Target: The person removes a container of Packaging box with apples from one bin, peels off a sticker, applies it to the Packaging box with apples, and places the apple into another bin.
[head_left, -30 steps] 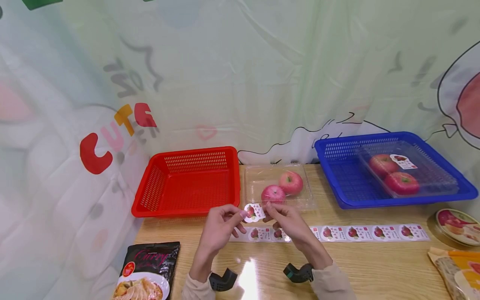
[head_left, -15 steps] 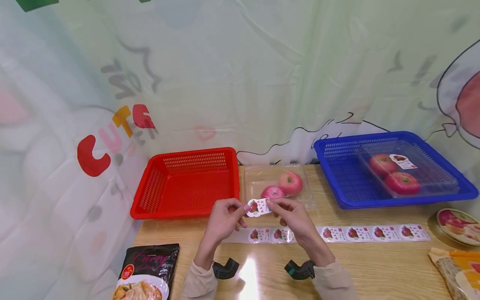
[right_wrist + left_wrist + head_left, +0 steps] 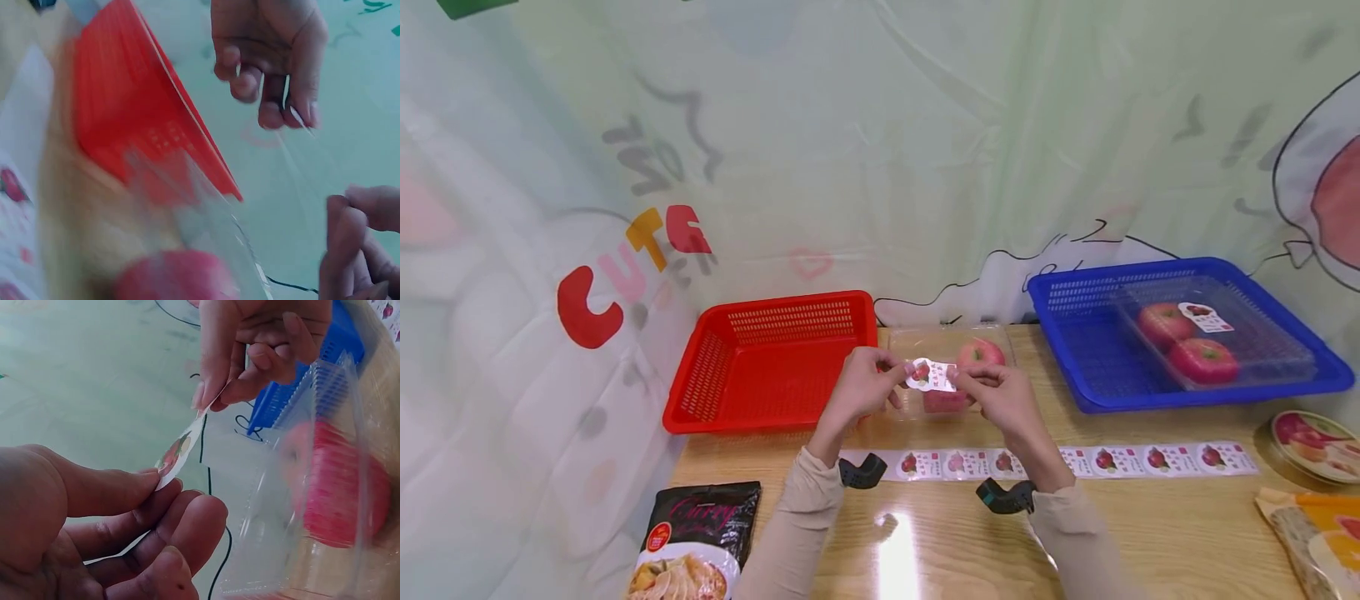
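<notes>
A white sticker label (image 3: pixel 932 375) with a printed apple is stretched between both hands over a clear plastic box (image 3: pixel 917 337). My left hand (image 3: pixel 863 387) pinches its left end between thumb and finger, and my right hand (image 3: pixel 1006 402) pinches the right end. In the left wrist view the label (image 3: pixel 182 450) is seen nearly edge-on, apart from the box. One apple (image 3: pixel 980 353) in the box shows behind the right hand; a second apple (image 3: pixel 945 403) is partly covered by the label.
To the left stands a red basket (image 3: pixel 790 375), to the right a blue basket (image 3: pixel 1097 333) holding a labelled box of apples (image 3: pixel 1202 361). A strip of labels (image 3: pixel 1112 461) lies in front. A curry packet (image 3: pixel 700 542), a round lid (image 3: pixel 1315 446) and an orange packet (image 3: pixel 1318 537) flank it.
Both hands have moved the label forward and up in the head view, from the front of the box to above it. It hides more of the nearer apple.
</notes>
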A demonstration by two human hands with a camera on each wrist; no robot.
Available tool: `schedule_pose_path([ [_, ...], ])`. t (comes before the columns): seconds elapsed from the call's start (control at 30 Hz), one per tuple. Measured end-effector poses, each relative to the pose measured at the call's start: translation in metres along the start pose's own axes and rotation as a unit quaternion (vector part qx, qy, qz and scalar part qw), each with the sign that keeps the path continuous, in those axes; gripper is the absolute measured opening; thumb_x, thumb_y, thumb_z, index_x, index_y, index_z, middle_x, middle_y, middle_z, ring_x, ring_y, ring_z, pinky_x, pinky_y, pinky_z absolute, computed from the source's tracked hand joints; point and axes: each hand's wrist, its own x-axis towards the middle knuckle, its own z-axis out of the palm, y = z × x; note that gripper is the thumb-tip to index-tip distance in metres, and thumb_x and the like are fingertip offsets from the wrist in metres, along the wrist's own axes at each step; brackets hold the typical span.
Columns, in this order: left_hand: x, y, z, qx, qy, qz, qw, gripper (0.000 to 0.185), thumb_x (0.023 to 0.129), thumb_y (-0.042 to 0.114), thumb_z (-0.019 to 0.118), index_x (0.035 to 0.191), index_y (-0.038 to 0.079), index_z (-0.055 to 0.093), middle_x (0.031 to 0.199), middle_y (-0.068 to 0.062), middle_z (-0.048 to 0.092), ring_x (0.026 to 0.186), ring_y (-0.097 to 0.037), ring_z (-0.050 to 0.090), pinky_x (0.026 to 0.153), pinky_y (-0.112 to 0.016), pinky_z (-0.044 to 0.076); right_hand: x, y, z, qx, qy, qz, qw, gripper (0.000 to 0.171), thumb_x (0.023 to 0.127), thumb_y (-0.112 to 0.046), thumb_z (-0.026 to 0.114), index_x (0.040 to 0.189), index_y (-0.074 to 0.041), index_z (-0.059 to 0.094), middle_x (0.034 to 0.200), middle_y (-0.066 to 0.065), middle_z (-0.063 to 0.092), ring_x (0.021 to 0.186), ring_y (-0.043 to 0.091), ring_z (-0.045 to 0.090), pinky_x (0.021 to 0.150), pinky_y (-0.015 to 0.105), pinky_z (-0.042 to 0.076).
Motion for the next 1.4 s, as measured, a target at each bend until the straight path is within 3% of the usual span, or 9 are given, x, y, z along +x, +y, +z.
schedule_pose_path([
  [0.23, 0.031, 0.004, 0.001, 0.016, -0.025, -0.008, 0.9995, 0.023, 0.103, 0.019, 0.068, 0.091, 0.002, 0.077, 0.089, -0.018, 0.076, 0.061, -0.034, 0.073, 0.051, -0.029, 0.057, 0.03, -0.021, -0.019, -0.08, -0.027, -0.046, 0.995, 0.04, 0.098, -0.031, 0.078, 0.113, 0.006, 0.076, 0.095, 0.005, 0.076, 0.076, 0.012, 0.065, 0.066, 0.025, 0.055],
  [0.43, 0.054, 0.001, 0.011, 0.025, -0.036, -0.035, 0.9984, 0.026, 0.103, 0.02, 0.069, 0.094, -0.003, 0.077, 0.083, -0.013, 0.074, 0.056, -0.024, 0.071, 0.054, -0.031, 0.06, 0.052, -0.03, -0.033, -0.163, -0.047, -0.037, 0.985, 0.038, 0.1, -0.033, 0.074, 0.113, 0.003, 0.078, 0.094, 0.016, 0.078, 0.078, 0.02, 0.058, 0.063, 0.028, 0.045],
  [0.6, 0.066, -0.008, 0.017, 0.027, -0.04, -0.064, 0.9968, 0.028, 0.103, 0.021, 0.071, 0.095, -0.005, 0.077, 0.082, -0.014, 0.073, 0.058, -0.024, 0.07, 0.063, -0.038, 0.064, 0.067, -0.025, -0.035, -0.17, -0.055, -0.007, 0.984, 0.038, 0.101, -0.033, 0.073, 0.11, 0.003, 0.077, 0.083, 0.012, 0.073, 0.08, 0.023, 0.052, 0.063, 0.03, 0.041],
  [0.77, 0.074, -0.014, 0.021, 0.032, -0.044, -0.066, 0.9964, 0.032, 0.102, 0.021, 0.072, 0.08, -0.001, 0.073, 0.075, -0.014, 0.069, 0.052, -0.018, 0.066, 0.07, -0.047, 0.066, 0.077, -0.017, -0.036, -0.173, -0.062, 0.012, 0.983, 0.035, 0.102, -0.033, 0.072, 0.102, 0.002, 0.076, 0.079, 0.007, 0.068, 0.084, 0.025, 0.055, 0.07, 0.034, 0.046],
  [0.9, 0.078, -0.016, 0.023, 0.034, -0.047, -0.066, 0.9962, 0.032, 0.102, 0.02, 0.071, 0.074, 0.005, 0.067, 0.063, -0.008, 0.061, 0.049, -0.015, 0.063, 0.069, -0.047, 0.065, 0.082, -0.012, -0.037, -0.178, -0.069, 0.022, 0.981, 0.032, 0.101, -0.032, 0.072, 0.095, 0.0, 0.075, 0.077, 0.006, 0.066, 0.086, 0.024, 0.053, 0.071, 0.032, 0.042],
  [1.1, 0.083, -0.016, 0.026, 0.054, -0.048, -0.072, 0.9948, 0.027, 0.103, 0.02, 0.071, 0.081, 0.005, 0.07, 0.058, -0.003, 0.055, 0.047, -0.016, 0.06, 0.063, -0.041, 0.064, 0.084, -0.01, -0.039, -0.203, -0.074, 0.028, 0.976, 0.03, 0.1, -0.033, 0.073, 0.098, -0.003, 0.075, 0.083, 0.009, 0.067, 0.091, 0.026, 0.053, 0.072, 0.032, 0.04],
  [1.4, 0.089, -0.016, 0.029, 0.072, -0.047, -0.072, 0.9936, 0.028, 0.103, 0.02, 0.071, 0.081, 0.003, 0.07, 0.06, -0.001, 0.049, 0.043, -0.014, 0.054, 0.045, -0.024, 0.05, 0.09, -0.012, -0.04, -0.236, -0.075, 0.031, 0.968, 0.032, 0.1, -0.035, 0.073, 0.099, -0.003, 0.076, 0.087, 0.011, 0.068, 0.093, 0.026, 0.055, 0.074, 0.032, 0.042],
])
